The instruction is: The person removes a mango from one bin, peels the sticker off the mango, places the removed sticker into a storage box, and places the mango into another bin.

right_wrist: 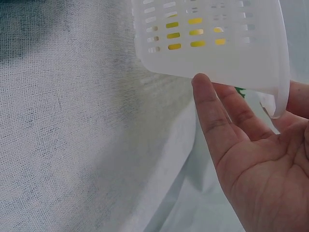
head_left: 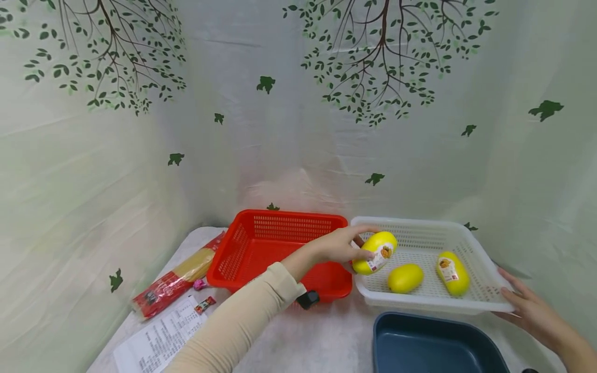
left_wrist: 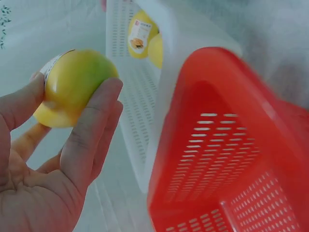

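Note:
In the head view my left hand [head_left: 337, 246] holds a yellow mango [head_left: 383, 239] with a white picture label over the left end of the white plastic basket [head_left: 420, 226]. The left wrist view shows thumb and fingers around this mango [left_wrist: 79, 79], which has a greenish patch. Two more mangoes lie in the white basket, a plain-looking one [head_left: 405, 278] and a labelled one [head_left: 459, 280]. My right hand [head_left: 534, 313] grips that basket's right end. In the right wrist view its fingers [right_wrist: 208, 104] are against the basket's underside, with the thumb at the rim.
A red plastic basket [head_left: 280, 248] stands left of the white one. A dark blue tray [head_left: 436, 320] is in front. At the left lie a red-and-yellow noodle-like packet [head_left: 179, 277], a printed paper [head_left: 160, 336] and small wrapped sweets [head_left: 205, 304]. A patterned curtain [head_left: 298, 145] hangs behind.

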Demonstrator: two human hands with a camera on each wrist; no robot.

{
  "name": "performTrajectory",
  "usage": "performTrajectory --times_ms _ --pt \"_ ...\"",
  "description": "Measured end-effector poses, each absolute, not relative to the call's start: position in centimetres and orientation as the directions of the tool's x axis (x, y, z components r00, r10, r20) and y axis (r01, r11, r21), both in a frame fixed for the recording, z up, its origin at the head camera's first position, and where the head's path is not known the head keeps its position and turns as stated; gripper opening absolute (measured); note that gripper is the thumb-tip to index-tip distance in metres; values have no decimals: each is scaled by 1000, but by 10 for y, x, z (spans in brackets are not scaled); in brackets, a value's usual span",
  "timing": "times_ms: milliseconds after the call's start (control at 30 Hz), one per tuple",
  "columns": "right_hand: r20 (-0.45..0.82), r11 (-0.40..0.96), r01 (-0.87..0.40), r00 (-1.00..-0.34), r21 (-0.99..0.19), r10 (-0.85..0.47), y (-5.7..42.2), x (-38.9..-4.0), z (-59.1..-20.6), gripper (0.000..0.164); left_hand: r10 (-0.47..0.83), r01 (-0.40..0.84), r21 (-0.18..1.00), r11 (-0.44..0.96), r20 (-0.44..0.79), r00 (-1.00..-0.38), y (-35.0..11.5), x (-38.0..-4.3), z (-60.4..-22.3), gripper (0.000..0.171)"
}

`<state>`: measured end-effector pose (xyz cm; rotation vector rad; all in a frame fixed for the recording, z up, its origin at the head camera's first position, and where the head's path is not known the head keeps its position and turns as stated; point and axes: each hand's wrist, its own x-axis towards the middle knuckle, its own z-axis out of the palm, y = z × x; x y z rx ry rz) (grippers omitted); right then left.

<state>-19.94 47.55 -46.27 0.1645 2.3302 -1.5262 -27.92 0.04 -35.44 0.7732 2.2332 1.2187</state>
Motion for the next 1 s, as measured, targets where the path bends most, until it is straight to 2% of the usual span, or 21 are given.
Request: performTrajectory --times_ms 400,633,1000 --pt "-356 432 289 -931 -854 -79 475 -199 -465 71 599 106 919 380 -158 -785 -53 -231 -364 64" --pt "-334 452 260 -938 -853 -90 471 -199 -463 72 544 98 907 410 -157 -824 -87 -202 -374 63" --pt "-302 469 224 -948 -854 -98 473 -199 -465 72 501 -49 946 319 -212 -839 -138 -157 -402 65"
